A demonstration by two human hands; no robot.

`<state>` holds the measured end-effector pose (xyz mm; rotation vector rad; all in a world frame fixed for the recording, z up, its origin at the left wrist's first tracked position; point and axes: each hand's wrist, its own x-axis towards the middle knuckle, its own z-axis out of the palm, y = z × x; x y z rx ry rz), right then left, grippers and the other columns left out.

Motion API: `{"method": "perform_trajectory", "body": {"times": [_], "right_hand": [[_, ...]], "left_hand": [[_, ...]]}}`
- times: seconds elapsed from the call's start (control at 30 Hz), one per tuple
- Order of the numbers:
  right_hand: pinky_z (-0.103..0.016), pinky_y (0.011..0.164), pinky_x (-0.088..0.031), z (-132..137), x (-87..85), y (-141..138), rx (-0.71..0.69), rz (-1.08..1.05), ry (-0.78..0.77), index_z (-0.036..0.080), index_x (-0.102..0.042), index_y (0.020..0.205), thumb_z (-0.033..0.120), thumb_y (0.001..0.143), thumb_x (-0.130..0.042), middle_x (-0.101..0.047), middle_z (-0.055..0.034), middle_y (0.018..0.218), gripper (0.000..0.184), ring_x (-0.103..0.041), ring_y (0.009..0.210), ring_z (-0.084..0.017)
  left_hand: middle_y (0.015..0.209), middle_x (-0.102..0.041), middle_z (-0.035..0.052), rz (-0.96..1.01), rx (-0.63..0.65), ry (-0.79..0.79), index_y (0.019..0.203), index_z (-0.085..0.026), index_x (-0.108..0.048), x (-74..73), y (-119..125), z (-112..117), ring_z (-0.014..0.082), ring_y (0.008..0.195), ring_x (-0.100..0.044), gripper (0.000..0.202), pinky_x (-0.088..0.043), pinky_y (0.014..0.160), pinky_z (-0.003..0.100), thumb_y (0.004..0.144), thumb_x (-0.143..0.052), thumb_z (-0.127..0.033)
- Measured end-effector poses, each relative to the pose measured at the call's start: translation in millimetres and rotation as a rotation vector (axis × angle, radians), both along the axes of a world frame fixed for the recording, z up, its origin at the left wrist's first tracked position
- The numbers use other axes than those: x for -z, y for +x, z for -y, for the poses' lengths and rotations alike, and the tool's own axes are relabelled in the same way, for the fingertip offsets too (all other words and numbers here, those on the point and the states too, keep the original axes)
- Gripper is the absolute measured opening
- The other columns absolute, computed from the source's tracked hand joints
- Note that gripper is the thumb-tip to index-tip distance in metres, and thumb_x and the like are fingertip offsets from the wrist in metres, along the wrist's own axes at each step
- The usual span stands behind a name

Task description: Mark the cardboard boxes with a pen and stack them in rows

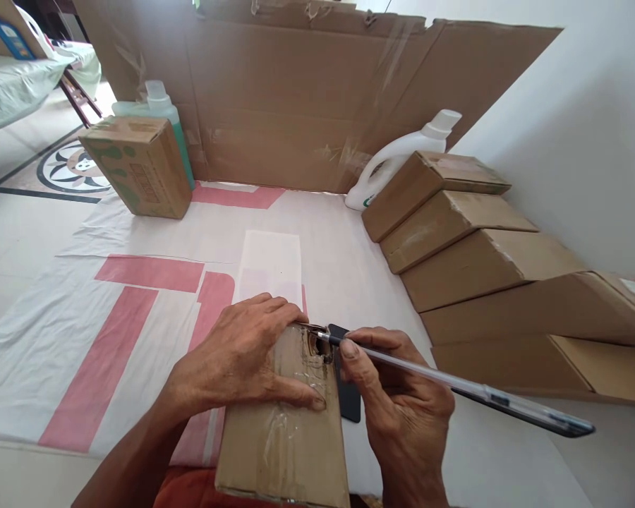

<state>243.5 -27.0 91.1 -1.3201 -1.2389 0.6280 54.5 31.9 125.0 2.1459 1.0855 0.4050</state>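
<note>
In front of me stands a taped cardboard box (283, 451) with a ragged hole near its far right corner. My left hand (238, 356) lies over the box, thumb on its top face and fingers around the far left edge, steadying grip closed on it. Pinched in my right hand (402, 402) is a clear-barrelled pen (428, 368), its tip at the torn hole. A flat dark object (349, 398) lies beside the box, partly covered by my right hand; its kind is unclear.
Several cardboard boxes (487, 275) line the right side by a white jug (396, 152). Another box (142, 169) stands at the back left before a green-liquid bottle (183, 137). A cardboard panel (275, 99) rises behind. White paper (269, 261) lies on the cloth (174, 339).
</note>
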Motion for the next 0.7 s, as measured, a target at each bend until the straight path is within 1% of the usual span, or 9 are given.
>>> {"method": "perform_trajectory", "body": {"times": [0.07,0.17,0.27,0.37,0.43,0.5,0.57,0.63,0.7], "right_hand": [[-0.016,0.052,-0.048,0,-1.1,1,-0.034,0.01,0.001,0.023,-0.071,0.086,0.028,0.094,-0.073,-0.064,0.0029,0.076,0.009,-0.057,0.058,-0.008],[-0.017,0.047,-0.042,3,-2.1,4,-0.084,-0.009,-0.035,0.023,-0.069,0.084,0.03,0.095,-0.072,-0.058,0.004,0.07,0.014,-0.053,0.054,-0.008],[-0.018,0.046,-0.039,10,-4.3,7,-0.088,-0.063,-0.1,0.022,-0.068,0.082,0.035,0.096,-0.07,-0.053,0.0048,0.065,0.019,-0.049,0.052,-0.008],[-0.02,0.048,-0.039,14,-7.5,12,-0.027,-0.116,-0.137,0.021,-0.066,0.081,0.037,0.096,-0.069,-0.059,0.0036,0.069,0.022,-0.051,0.052,-0.008],[-0.022,0.05,-0.044,9,-6.2,18,-0.011,-0.173,-0.128,0.021,-0.063,0.082,0.036,0.096,-0.07,-0.068,0.0006,0.082,0.022,-0.058,0.054,-0.008],[-0.024,0.05,-0.048,-3,1.8,28,-0.01,-0.229,-0.126,0.021,-0.061,0.087,0.039,0.095,-0.07,-0.073,-0.0033,0.095,0.022,-0.066,0.059,-0.012],[-0.024,0.047,-0.046,-20,17.7,36,-0.04,-0.208,-0.192,0.022,-0.057,0.09,0.043,0.094,-0.07,-0.074,-0.0033,0.089,0.025,-0.067,0.057,-0.015],[-0.024,0.046,-0.043,-37,39.3,40,-0.112,-0.029,-0.358,0.023,-0.052,0.089,0.04,0.095,-0.067,-0.07,0.0012,0.073,0.023,-0.061,0.05,-0.014],[-0.025,0.054,-0.044,-50,61.9,37,-0.189,0.285,-0.564,0.023,-0.052,0.089,0.032,0.097,-0.062,-0.066,0.0032,0.064,0.016,-0.061,0.051,-0.015]], "left_hand": [[0.113,-0.072,0.0019,0.002,-0.003,0.003,0.118,-0.023,-0.066,0.3,0,0,0.0269,0.11,-0.065,0.067,-0.049,0.094,0.04,0.065,-0.095,-0.052],[0.113,-0.072,0.0021,0.004,-0.003,0.003,0.117,-0.023,-0.067,0.4,-1,1,0.027,0.109,-0.065,0.066,-0.049,0.093,0.04,0.065,-0.095,-0.052],[0.114,-0.073,0.0019,0.008,0.0,0.002,0.118,-0.024,-0.067,0.3,-1,1,0.0267,0.109,-0.066,0.066,-0.05,0.093,0.039,0.066,-0.094,-0.054],[0.115,-0.073,0.0014,0.015,0.0,0.005,0.118,-0.024,-0.067,0.0,0,-1,0.0263,0.11,-0.066,0.066,-0.05,0.095,0.04,0.067,-0.093,-0.056],[0.115,-0.073,0.0014,0.008,0.001,0.005,0.118,-0.025,-0.067,-0.4,0,-1,0.0266,0.11,-0.066,0.066,-0.05,0.095,0.04,0.067,-0.093,-0.056],[0.115,-0.073,0.0018,-0.01,-0.002,0.014,0.119,-0.025,-0.066,-0.5,-1,3,0.0274,0.109,-0.066,0.067,-0.05,0.095,0.041,0.067,-0.093,-0.057],[0.116,-0.073,0.0022,-0.033,-0.037,0.04,0.121,-0.027,-0.065,0.4,-4,11,0.028,0.11,-0.067,0.065,-0.051,0.094,0.041,0.07,-0.09,-0.058],[0.117,-0.073,0.0023,-0.051,-0.111,0.084,0.122,-0.028,-0.064,3.3,-9,23,0.0281,0.108,-0.068,0.062,-0.053,0.091,0.041,0.074,-0.088,-0.057],[0.116,-0.073,0.0021,-0.061,-0.201,0.131,0.124,-0.03,-0.064,8.3,-16,33,0.0284,0.104,-0.069,0.06,-0.054,0.087,0.041,0.074,-0.089,-0.053]]}}
